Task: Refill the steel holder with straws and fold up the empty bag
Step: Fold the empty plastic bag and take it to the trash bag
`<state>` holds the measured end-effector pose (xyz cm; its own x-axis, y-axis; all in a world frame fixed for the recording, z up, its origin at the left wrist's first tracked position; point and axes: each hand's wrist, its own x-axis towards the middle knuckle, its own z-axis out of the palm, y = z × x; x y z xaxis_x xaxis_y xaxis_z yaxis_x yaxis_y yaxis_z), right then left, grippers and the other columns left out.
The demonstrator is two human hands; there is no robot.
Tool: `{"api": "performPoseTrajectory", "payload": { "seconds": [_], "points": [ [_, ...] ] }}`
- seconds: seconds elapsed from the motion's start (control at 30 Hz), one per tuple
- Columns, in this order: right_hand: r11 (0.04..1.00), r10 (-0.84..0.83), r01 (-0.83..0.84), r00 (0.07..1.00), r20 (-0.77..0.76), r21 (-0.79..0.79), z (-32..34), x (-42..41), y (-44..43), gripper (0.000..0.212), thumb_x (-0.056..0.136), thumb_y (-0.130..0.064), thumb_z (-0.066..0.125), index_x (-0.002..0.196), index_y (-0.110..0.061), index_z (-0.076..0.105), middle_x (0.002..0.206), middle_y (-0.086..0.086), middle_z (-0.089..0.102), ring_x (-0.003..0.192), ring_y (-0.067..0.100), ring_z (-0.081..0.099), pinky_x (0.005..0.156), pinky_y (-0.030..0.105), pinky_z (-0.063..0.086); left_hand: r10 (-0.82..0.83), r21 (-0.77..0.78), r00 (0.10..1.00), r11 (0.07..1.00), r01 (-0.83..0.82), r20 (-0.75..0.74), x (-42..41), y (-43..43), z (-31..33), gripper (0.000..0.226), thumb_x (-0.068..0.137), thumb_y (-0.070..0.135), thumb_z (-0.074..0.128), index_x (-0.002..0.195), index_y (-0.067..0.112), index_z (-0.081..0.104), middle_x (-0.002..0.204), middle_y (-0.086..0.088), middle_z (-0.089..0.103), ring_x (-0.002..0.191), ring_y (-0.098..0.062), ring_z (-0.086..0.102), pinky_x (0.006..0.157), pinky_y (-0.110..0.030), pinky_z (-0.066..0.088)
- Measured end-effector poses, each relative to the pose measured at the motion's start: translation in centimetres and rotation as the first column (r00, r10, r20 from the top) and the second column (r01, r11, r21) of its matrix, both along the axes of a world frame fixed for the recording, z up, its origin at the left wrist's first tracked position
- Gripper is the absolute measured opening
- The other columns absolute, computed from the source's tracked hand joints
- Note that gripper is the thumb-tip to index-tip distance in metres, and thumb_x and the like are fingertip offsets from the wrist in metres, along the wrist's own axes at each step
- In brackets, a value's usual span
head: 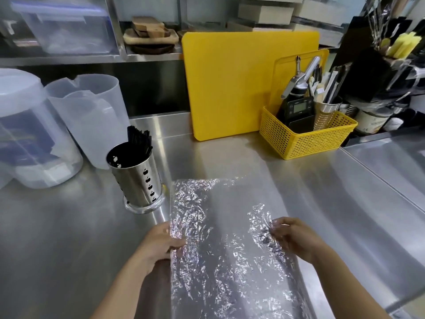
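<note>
An empty clear plastic bag (227,245), crinkled and shiny, lies flat and lengthwise on the steel counter in front of me. My left hand (161,242) grips its left edge, thumb on top of the plastic. My right hand (292,238) pinches the bag's right edge, where the film is bunched up. To the upper left of the bag stands the steel holder (135,178), a perforated cylinder on a clear base. Black straws (139,139) stick up out of it at the back.
Two translucent plastic jugs (92,116) stand left of the holder. A yellow cutting board (232,84) leans on the back wall. A yellow basket (308,137) with tools sits at the back right. The steel counter (287,178) has a seam on its right.
</note>
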<state>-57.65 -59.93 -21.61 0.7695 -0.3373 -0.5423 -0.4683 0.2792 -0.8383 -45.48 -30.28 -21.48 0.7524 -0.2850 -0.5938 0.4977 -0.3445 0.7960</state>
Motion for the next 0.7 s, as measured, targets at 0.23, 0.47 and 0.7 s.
{"api": "performPoseTrajectory", "payload": {
  "seconds": [0.23,0.47,0.7],
  "points": [
    [0.999,0.05,-0.05,0.999,0.005,-0.02,0.1,-0.7,0.3,0.008,0.079,0.012,0.058,0.077,0.004,0.058,0.059,0.016,0.059,0.044,0.019,0.059,0.04,0.02,0.046,-0.066,0.008,0.998,0.998,0.066,0.012,-0.4,0.5,-0.1,0.03,0.074,-0.001,0.07,0.1,0.004,0.056,0.069,-0.008,0.069,0.067,-0.022,0.063,0.082,-0.041,0.053],
    [0.997,0.075,-0.075,0.997,-0.015,-0.002,0.5,-1.3,1.0,0.005,0.082,0.004,0.058,0.08,0.004,0.062,0.083,0.032,0.066,0.068,0.038,0.07,0.04,0.023,0.047,-0.098,0.024,0.989,0.995,0.096,0.114,-0.8,0.8,0.0,0.01,0.09,0.006,0.052,0.082,0.007,0.046,0.058,-0.011,0.058,0.035,-0.014,0.046,0.035,-0.021,0.037],
    [0.986,0.081,-0.094,0.992,0.094,0.139,1.5,-1.8,0.5,0.021,0.085,0.008,0.05,0.102,0.001,0.061,0.079,0.031,0.07,0.066,0.042,0.07,0.058,0.047,0.059,-0.006,-0.225,0.966,0.972,0.066,0.259,-0.9,1.5,0.9,0.005,0.092,0.003,0.048,0.093,0.005,0.052,0.051,-0.001,0.061,0.042,-0.011,0.051,0.046,-0.024,0.042]
  ]
}}
